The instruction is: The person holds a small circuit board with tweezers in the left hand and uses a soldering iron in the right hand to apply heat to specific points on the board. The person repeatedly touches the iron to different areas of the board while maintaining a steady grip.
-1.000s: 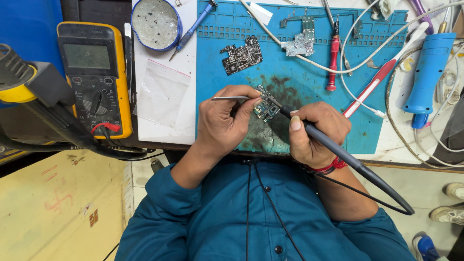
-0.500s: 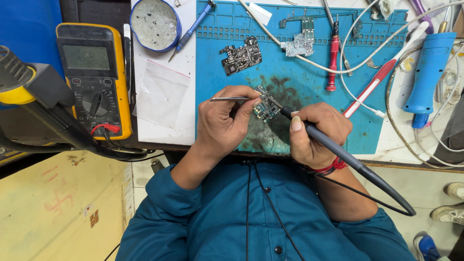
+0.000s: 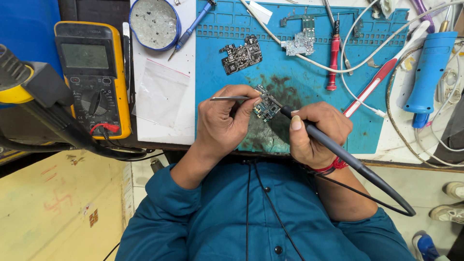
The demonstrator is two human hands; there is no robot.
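Head view, looking straight down: the left hand (image 3: 224,121) is closed around a pair of thin silver metal tweezers (image 3: 229,98), whose tips run toward the small green circuit board (image 3: 266,107) lying just beyond its fingertips on the blue silicone work mat (image 3: 217,63). The right hand (image 3: 314,133) is clenched on a black pencil-shaped soldering iron (image 3: 338,152), held like a pen, its tip touching the near edge of that same little board; the black cable trails off past the wrist.

So the board sits between the two hands, on a dark, scorched patch of the mat. To do this well, I'd say: keep both wrists planted on the counter (image 3: 159,121), let the tweezers pin the board flat, and bring the iron tip in at a low angle, only as long as the joint needs.

Beyond the left hand lies a larger dark circuit board (image 3: 240,59), and further out a round blue tin (image 3: 154,21) of grey residue. Out past its knuckles stands a yellow multimeter (image 3: 92,77). Beyond the right hand lie a red-handled screwdriver (image 3: 333,63) and a blue hot-air handle (image 3: 427,72).
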